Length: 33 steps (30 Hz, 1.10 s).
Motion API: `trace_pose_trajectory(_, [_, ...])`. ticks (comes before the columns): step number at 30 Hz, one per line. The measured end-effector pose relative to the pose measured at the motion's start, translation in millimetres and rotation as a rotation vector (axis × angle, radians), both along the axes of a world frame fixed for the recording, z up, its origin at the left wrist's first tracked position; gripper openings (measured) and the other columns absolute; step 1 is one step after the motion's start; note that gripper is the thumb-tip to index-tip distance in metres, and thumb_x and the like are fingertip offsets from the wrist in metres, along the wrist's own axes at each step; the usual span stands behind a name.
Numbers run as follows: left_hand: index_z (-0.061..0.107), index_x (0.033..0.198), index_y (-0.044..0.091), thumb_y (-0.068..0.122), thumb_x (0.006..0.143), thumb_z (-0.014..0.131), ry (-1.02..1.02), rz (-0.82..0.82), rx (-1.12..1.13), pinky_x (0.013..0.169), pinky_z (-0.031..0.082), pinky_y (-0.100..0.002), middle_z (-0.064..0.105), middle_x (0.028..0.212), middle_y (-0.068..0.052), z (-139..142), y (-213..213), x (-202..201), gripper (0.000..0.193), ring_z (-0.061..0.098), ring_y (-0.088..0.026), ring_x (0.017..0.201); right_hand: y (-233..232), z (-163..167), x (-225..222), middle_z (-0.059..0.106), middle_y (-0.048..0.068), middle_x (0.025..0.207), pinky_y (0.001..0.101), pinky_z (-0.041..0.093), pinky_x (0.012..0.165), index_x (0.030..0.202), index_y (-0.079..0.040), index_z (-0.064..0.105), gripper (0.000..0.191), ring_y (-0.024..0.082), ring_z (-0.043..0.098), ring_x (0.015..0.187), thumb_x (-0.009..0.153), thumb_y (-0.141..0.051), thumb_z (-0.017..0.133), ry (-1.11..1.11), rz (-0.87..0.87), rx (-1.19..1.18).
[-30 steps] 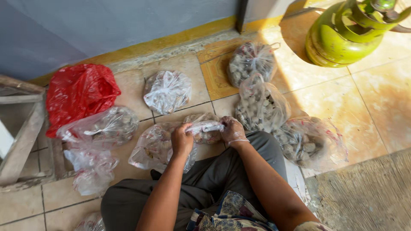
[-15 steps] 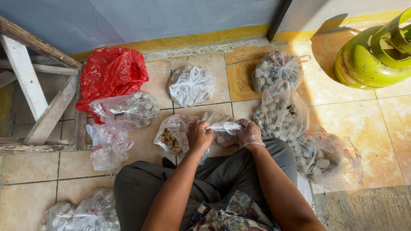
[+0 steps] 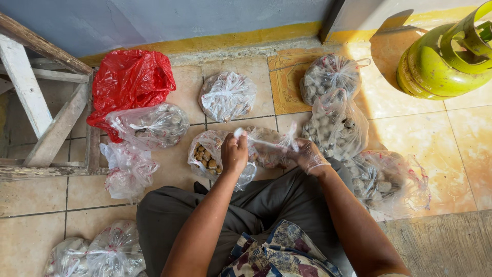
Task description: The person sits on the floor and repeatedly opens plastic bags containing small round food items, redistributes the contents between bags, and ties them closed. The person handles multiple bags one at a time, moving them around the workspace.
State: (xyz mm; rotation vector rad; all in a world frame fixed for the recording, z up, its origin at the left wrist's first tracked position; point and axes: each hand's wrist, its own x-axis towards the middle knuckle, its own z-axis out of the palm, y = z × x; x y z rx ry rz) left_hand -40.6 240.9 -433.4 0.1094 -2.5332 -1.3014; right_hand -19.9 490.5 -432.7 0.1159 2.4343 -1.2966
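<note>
Your left hand (image 3: pixel 234 152) and gloved right hand (image 3: pixel 309 155) each pinch one end of a thin, clear plastic bag (image 3: pixel 266 145), stretched taut just above the floor tiles (image 3: pixel 169 177). Its long axis runs left to right, nearly level, before your knees.

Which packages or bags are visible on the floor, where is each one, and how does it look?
Clear bag: stretched between left hand and gloved right hand.
Red bag: upper left, crumpled.
Tied clear bag: top centre, whitish.
Two clear bags: upper right, pale round lumps inside.
Clear bag of brown lumps: beside the left hand.
No labels, signs or screens.
</note>
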Motion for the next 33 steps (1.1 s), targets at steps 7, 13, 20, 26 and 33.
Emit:
trace_pose_trajectory(7, [0.070, 0.092, 0.002, 0.027, 0.105, 0.050, -0.128, -0.061, -0.097, 0.077, 0.052, -0.049, 0.073, 0.086, -0.021, 45, -6, -33, 0.034, 0.070, -0.040, 0.081, -8, 5, -57, 0.059, 0.002, 0.090, 0.0296, 0.045, 0.066, 0.110, -0.009, 0.053, 0.018, 0.013, 0.053, 0.074, 0.097, -0.005, 0.065, 0.160, -0.603, -0.835])
trace_pose_trajectory(13, [0.071, 0.093, -0.001, 0.025, 0.106, 0.053, -0.492, -0.203, 0.447, 0.058, 0.048, -0.035, 0.066, 0.072, -0.012, 76, -18, -1, 0.034, 0.058, -0.015, 0.058, 49, 20, -34, 0.064, 0.005, 0.110, 0.0293, 0.054, 0.097, 0.116, -0.011, 0.058, 0.011, 0.015, 0.064, 0.106, 0.105, -0.011, 0.057, 0.731, -0.091, -0.458])
trace_pose_trajectory(20, [0.031, 0.161, 0.007, 0.015, 0.108, 0.045, -0.464, -0.497, 0.787, 0.073, 0.055, -0.027, 0.056, 0.139, 0.016, 42, -23, 40, 0.056, 0.049, -0.005, 0.067, 31, 57, -3, 0.059, 0.027, 0.130, 0.0467, 0.047, 0.100, 0.106, -0.001, 0.066, 0.023, 0.035, 0.057, 0.121, 0.095, -0.021, 0.065, 0.734, 0.175, -0.106])
trace_pose_trajectory(26, [0.037, 0.161, 0.006, 0.021, 0.108, 0.043, -0.353, -0.507, 0.749, 0.073, 0.054, -0.028, 0.051, 0.075, 0.002, 53, -16, 49, 0.056, 0.048, -0.007, 0.065, -87, 18, -43, 0.074, 0.018, 0.108, 0.0461, 0.054, 0.091, 0.112, -0.005, 0.071, 0.025, 0.034, 0.069, 0.101, 0.097, -0.019, 0.057, 0.385, 0.493, 0.379])
trace_pose_trajectory(33, [0.035, 0.162, 0.004, 0.037, 0.111, 0.037, -0.301, -0.507, 0.721, 0.072, 0.052, -0.028, 0.058, 0.100, -0.003, 53, -33, 45, 0.061, 0.055, -0.010, 0.070, -20, -34, -44, 0.074, 0.021, 0.109, 0.0438, 0.054, 0.095, 0.109, -0.002, 0.076, 0.038, 0.034, 0.071, 0.104, 0.097, -0.035, 0.063, -0.233, 0.787, 0.843])
